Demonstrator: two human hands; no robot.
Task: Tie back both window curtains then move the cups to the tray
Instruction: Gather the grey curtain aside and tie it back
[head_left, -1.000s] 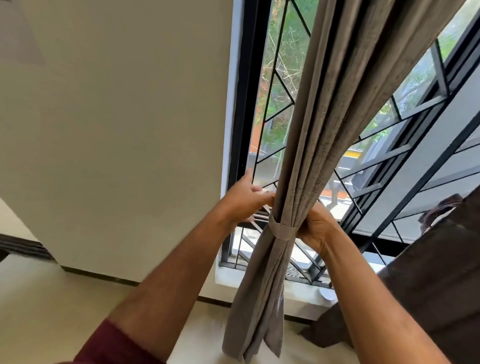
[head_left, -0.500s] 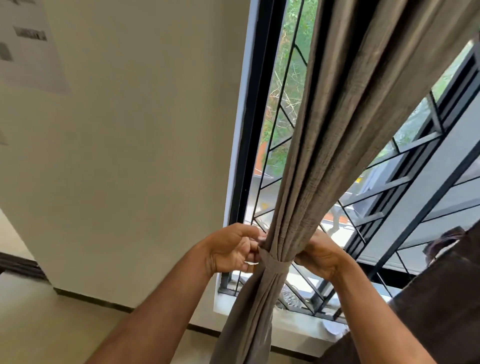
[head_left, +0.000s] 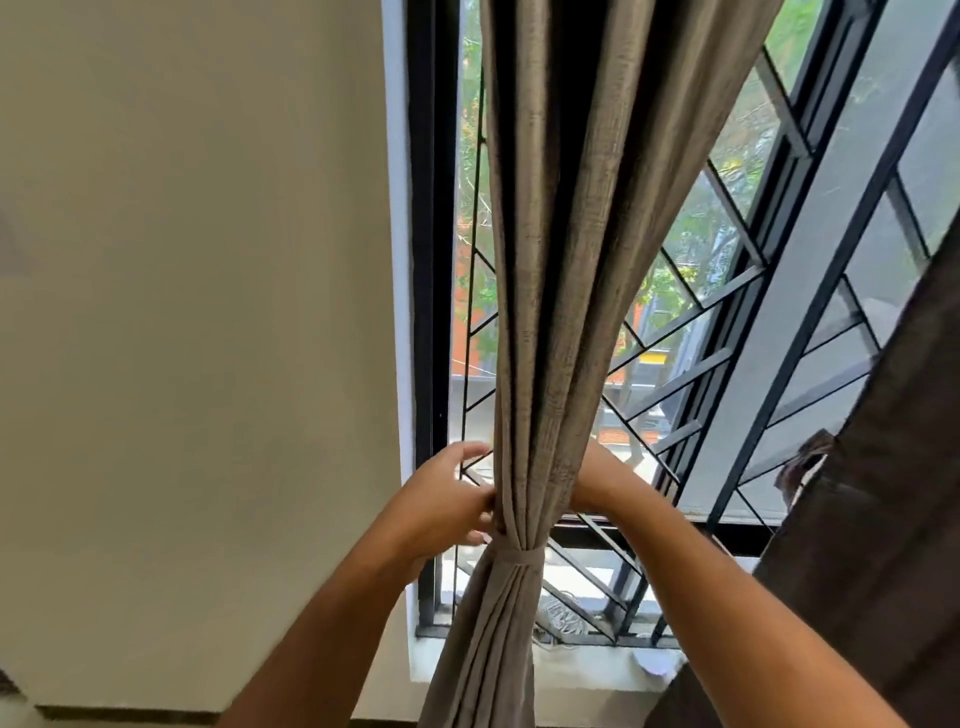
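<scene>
A grey-brown curtain hangs in front of the window, gathered into a bundle. A matching fabric tie-back band is wrapped round its narrowest part. My left hand is at the bundle's left edge just above the band, thumb raised and fingers curled onto the fabric. My right hand reaches behind the bundle from the right at the same height; its fingers are hidden by the cloth. A second, dark brown curtain hangs at the right edge. No cups or tray are in view.
Behind the curtain a black window frame holds a slanted metal grille. A plain cream wall fills the left. The white window sill runs below the grille.
The view has tilted up and closer. The band now sits below both hands. My left hand has opened its thumb upward, and my right hand has slipped behind the bundle.
</scene>
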